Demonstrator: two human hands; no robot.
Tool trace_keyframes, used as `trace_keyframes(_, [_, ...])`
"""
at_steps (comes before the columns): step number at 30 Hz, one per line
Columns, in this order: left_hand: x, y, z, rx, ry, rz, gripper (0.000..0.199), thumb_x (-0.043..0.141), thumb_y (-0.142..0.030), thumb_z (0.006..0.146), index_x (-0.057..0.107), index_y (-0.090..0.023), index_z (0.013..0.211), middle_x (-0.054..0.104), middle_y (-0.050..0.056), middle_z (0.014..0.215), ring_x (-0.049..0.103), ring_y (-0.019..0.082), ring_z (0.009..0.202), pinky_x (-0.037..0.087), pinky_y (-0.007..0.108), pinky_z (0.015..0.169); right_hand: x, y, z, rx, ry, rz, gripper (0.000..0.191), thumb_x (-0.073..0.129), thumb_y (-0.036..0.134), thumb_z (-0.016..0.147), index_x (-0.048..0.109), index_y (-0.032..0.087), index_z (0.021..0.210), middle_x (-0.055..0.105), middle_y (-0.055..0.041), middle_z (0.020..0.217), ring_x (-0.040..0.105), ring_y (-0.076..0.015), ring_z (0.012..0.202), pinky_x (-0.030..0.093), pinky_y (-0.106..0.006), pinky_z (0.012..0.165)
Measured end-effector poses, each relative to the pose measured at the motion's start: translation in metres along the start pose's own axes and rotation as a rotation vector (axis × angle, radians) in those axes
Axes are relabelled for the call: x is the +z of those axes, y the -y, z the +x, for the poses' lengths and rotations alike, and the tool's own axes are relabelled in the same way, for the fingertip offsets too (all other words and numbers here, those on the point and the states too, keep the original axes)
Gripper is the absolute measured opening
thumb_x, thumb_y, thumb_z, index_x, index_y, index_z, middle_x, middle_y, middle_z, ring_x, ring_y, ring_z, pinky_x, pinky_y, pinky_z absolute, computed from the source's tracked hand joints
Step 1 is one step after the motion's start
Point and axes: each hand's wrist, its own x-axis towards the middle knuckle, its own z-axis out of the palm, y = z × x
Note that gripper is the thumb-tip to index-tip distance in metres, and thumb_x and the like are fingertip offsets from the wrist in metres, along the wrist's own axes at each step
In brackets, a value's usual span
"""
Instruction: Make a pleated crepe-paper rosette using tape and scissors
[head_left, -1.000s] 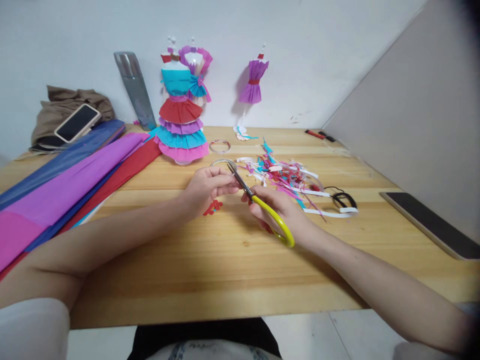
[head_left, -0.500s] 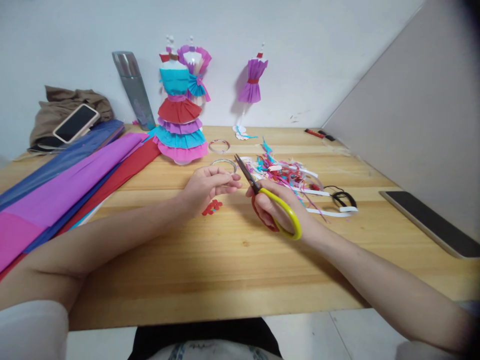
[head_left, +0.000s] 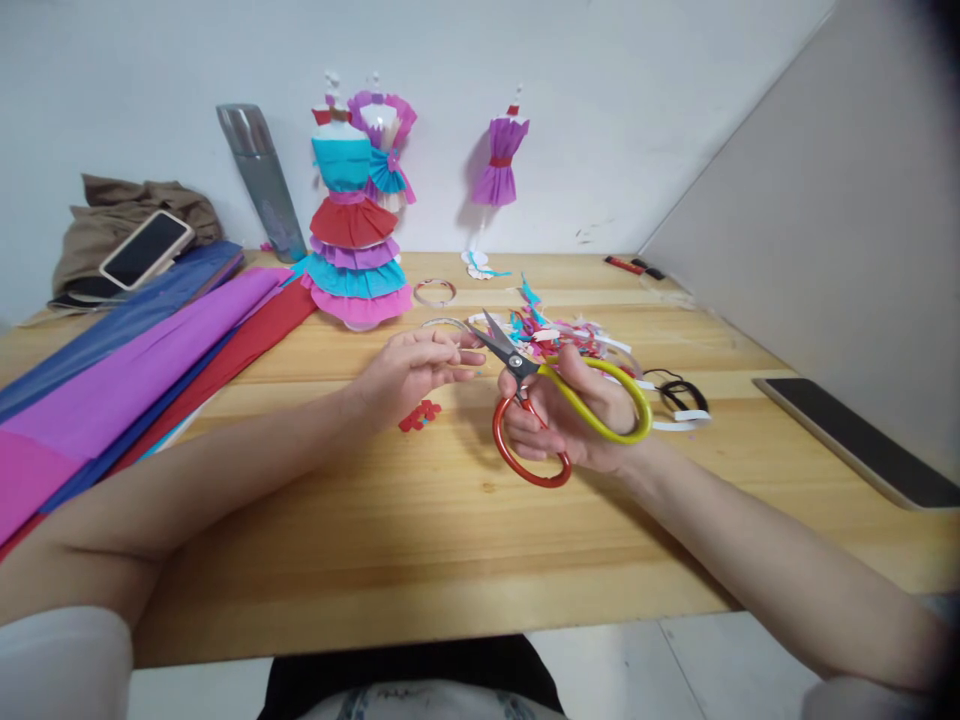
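My right hand (head_left: 574, 410) holds scissors (head_left: 517, 362) with one yellow and one red handle; their blades are parted and point up and left. Left of the blade tips, my left hand (head_left: 420, 368) has its thumb and fingers brought together; whatever they pinch is too small to make out. Small red paper pieces (head_left: 421, 415) lie on the table just below my left hand. Behind the scissors is a heap of colourful paper scraps (head_left: 555, 335). A tape ring (head_left: 435, 292) lies behind my left hand.
Dressed paper mannequins (head_left: 352, 222) and a smaller one in purple (head_left: 502, 165) stand at the back. Rolled crepe paper (head_left: 172, 340), a bottle (head_left: 266, 185), a phone (head_left: 148, 250) and cloth (head_left: 82, 235) are left. A dark tablet-like object (head_left: 862, 440) lies right, near black cord (head_left: 684, 392).
The scissor blades and handles have opened apart, and my right hand has turned and spread with them. My left hand has stayed almost in place.
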Motion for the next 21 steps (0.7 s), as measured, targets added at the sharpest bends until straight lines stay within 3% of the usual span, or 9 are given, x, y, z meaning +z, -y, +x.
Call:
trace_keyframes(15, [-0.001, 0.002, -0.001, -0.045, 0.007, -0.071, 0.023, 0.079, -0.021, 0.071, 0.057, -0.016, 0.066, 0.073, 0.010, 0.100, 0.072, 0.021, 0.092, 0.056, 0.032, 0.083, -0.010, -0.006, -0.001, 0.024, 0.009, -0.013, 0.056, 0.059, 0.072, 0.094, 0.062, 0.016, 0.100, 0.055, 0.0043, 0.063, 0.035, -0.0084, 0.042, 0.035, -0.027, 0.052])
trace_keyframes(21, [-0.004, 0.005, 0.001, -0.047, -0.010, 0.007, 0.019, 0.080, -0.022, 0.067, 0.064, -0.014, 0.068, 0.071, 0.009, 0.094, 0.071, 0.019, 0.089, 0.056, 0.030, 0.078, -0.016, -0.014, -0.001, 0.024, 0.096, 0.109, 0.056, 0.053, 0.071, 0.098, 0.063, 0.016, 0.105, 0.057, 0.0042, 0.069, 0.031, -0.0062, 0.041, 0.035, -0.026, 0.052])
